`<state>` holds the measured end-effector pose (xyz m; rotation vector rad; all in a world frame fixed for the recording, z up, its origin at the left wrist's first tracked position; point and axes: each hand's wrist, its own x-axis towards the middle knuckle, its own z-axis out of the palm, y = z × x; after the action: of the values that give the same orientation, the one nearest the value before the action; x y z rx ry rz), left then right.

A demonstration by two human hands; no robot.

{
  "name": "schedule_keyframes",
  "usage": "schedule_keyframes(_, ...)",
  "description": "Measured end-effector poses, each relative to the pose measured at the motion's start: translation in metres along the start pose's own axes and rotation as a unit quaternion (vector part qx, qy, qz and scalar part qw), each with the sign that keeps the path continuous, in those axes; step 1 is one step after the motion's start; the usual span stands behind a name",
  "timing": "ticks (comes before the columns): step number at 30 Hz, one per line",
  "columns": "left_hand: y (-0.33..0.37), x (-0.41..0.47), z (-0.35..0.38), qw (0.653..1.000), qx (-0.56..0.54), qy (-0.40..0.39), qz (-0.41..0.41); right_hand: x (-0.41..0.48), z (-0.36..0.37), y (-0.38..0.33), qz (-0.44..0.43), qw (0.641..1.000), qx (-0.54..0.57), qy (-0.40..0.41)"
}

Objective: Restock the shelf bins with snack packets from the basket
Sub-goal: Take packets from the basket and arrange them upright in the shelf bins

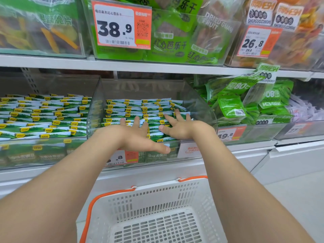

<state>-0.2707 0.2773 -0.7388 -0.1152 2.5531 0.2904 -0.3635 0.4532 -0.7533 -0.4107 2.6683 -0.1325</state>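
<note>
The snack packets [140, 106] lie in neat rows in the middle bin [198, 102] on the shelf. The left hand [138, 135] and the right hand [178, 128] rest flat on top of them, fingers straight and spread apart, holding nothing. The basket [157, 190] below shows no packets.

The packets look small, light, soft and shiny, so they may slide. Pinching a few together by their sides seems best.

The big price tag [121, 25] reads 38.9. A smaller price tag [254, 42] reads 26.8. The upper bin [217, 23] says DRIED and FRUIT.
</note>
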Motion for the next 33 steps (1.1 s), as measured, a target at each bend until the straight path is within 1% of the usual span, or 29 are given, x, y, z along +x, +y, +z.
schedule_keyframes(4, 0.003, -0.001, -0.003, 0.999, -0.015, -0.037, 0.021, 0.013, -0.002, -0.002, 0.014, 1.000, -0.008, -0.021)
schedule_keyframes(7, -0.003, 0.009, 0.001, 0.993, -0.103, -0.005, 0.053, 0.019, -0.004, -0.004, 0.024, 0.999, -0.012, -0.019)
schedule_keyframes(8, -0.003, 0.011, 0.002, 0.992, -0.112, 0.003, 0.061, 0.021, -0.004, -0.004, 0.025, 0.999, -0.013, -0.019)
schedule_keyframes(10, -0.005, 0.018, 0.002, 0.996, -0.061, 0.033, 0.050, 0.021, -0.008, -0.006, 0.016, 1.000, -0.014, -0.005)
schedule_keyframes(11, -0.006, 0.020, -0.001, 0.996, -0.033, 0.068, 0.037, 0.020, -0.011, -0.008, 0.007, 1.000, -0.010, 0.024)
schedule_keyframes(12, -0.009, 0.022, -0.005, 0.993, -0.020, 0.115, 0.026, 0.019, -0.013, -0.010, -0.004, 0.997, -0.005, 0.075)
schedule_keyframes(14, -0.011, 0.024, -0.011, 0.981, -0.030, 0.193, 0.017, 0.019, -0.013, -0.011, -0.021, 0.982, 0.004, 0.188)
schedule_keyframes(15, -0.013, 0.027, -0.013, 0.976, -0.025, 0.215, 0.013, 0.021, -0.014, -0.011, -0.030, 0.977, 0.008, 0.210)
schedule_keyframes(16, -0.014, 0.028, -0.012, 0.976, -0.014, 0.218, 0.007, 0.024, -0.013, -0.009, -0.036, 0.979, 0.016, 0.201)
schedule_keyframes(17, -0.015, 0.032, -0.011, 0.978, -0.005, 0.210, -0.001, 0.026, -0.012, -0.006, -0.032, 0.984, 0.024, 0.173)
schedule_keyframes(19, -0.014, 0.040, -0.007, 0.984, 0.007, 0.179, -0.019, 0.033, -0.010, 0.002, -0.014, 0.993, 0.034, 0.111)
schedule_keyframes(20, -0.014, 0.045, -0.004, 0.987, 0.017, 0.159, -0.028, 0.036, -0.010, 0.005, -0.005, 0.995, 0.043, 0.093)
schedule_keyframes(22, -0.015, 0.051, -0.003, 0.990, 0.026, 0.130, -0.040, 0.040, -0.011, 0.005, 0.009, 0.995, 0.059, 0.080)
schedule_keyframes(26, -0.015, 0.052, -0.005, 0.992, 0.030, 0.112, -0.040, 0.038, -0.013, 0.000, 0.024, 0.995, 0.068, 0.069)
schedule_keyframes(28, -0.017, 0.050, -0.006, 0.993, 0.021, 0.108, -0.030, 0.031, -0.011, -0.004, 0.020, 0.995, 0.044, 0.082)
schedule_keyframes(30, -0.020, 0.044, -0.008, 0.993, 0.013, 0.113, -0.019, 0.020, -0.010, -0.012, 0.023, 0.997, -0.001, 0.072)
schedule_keyframes(32, -0.021, 0.030, -0.012, 0.994, 0.018, 0.103, -0.032, 0.005, -0.014, -0.028, 0.026, 0.998, -0.046, 0.017)
schedule_keyframes(33, -0.021, 0.022, -0.014, 0.995, 0.032, 0.087, -0.044, -0.002, -0.017, -0.036, 0.019, 0.997, -0.074, -0.017)
